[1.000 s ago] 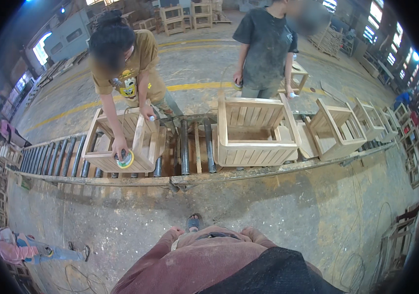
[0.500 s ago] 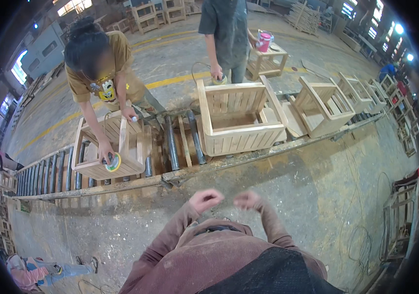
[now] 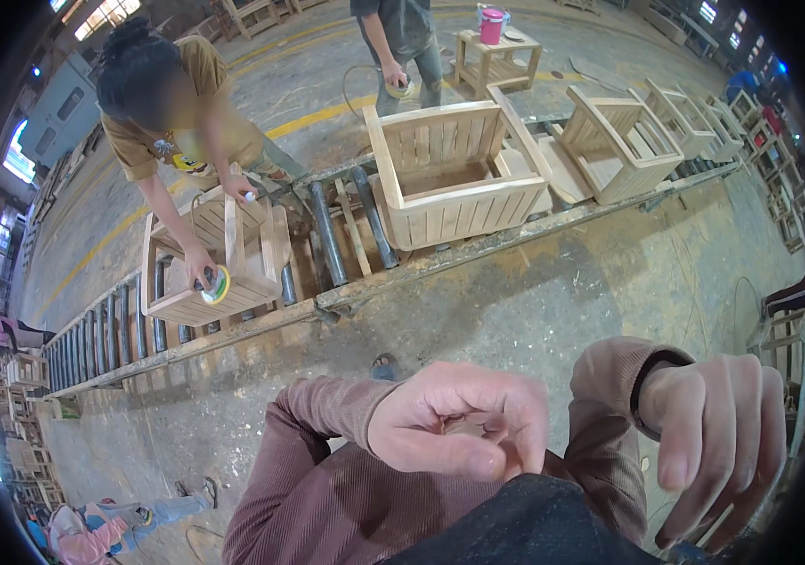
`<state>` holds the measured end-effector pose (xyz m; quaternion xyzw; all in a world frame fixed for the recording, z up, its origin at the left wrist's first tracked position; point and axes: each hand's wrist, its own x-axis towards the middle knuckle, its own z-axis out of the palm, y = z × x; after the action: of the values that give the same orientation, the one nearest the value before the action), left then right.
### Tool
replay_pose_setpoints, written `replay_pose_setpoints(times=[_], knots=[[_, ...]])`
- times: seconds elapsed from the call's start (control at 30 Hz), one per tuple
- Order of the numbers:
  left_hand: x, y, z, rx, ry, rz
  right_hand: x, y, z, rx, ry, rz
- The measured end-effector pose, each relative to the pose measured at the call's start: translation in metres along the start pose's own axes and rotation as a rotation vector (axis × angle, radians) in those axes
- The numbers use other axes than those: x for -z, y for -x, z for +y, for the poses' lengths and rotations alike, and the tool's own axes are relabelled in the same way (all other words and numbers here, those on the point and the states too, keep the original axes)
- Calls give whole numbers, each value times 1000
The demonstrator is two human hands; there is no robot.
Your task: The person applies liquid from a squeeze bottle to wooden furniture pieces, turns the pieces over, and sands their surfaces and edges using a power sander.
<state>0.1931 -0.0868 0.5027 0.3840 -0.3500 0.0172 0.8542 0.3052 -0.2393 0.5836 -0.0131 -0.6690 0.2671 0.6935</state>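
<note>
I have my left hand (image 3: 459,419) near the middle, fingers curled toward the thumb at the upper edge of the dark cloth (image 3: 534,527), which lies over the near side of the maroon top (image 3: 327,508); I cannot tell whether they pinch any fabric. My right hand (image 3: 718,419) hangs to the right, fingers loosely bent and parted, nothing visible in them. I judge the cloth light, limp and hardly fragile, best gripped by that upper edge. Far off, a slatted wooden crate (image 3: 463,217) sits on rollers (image 3: 327,235).
</note>
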Motion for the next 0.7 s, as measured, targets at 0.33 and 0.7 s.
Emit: replay_pose_setpoints(times=[0.33, 0.7], knots=[[-7, 27, -14, 63, 109, 117, -4, -13, 11, -159, -222, 26], [-12, 37, -2, 61, 79, 249, -4, -26, 18, -323, -520, 8]])
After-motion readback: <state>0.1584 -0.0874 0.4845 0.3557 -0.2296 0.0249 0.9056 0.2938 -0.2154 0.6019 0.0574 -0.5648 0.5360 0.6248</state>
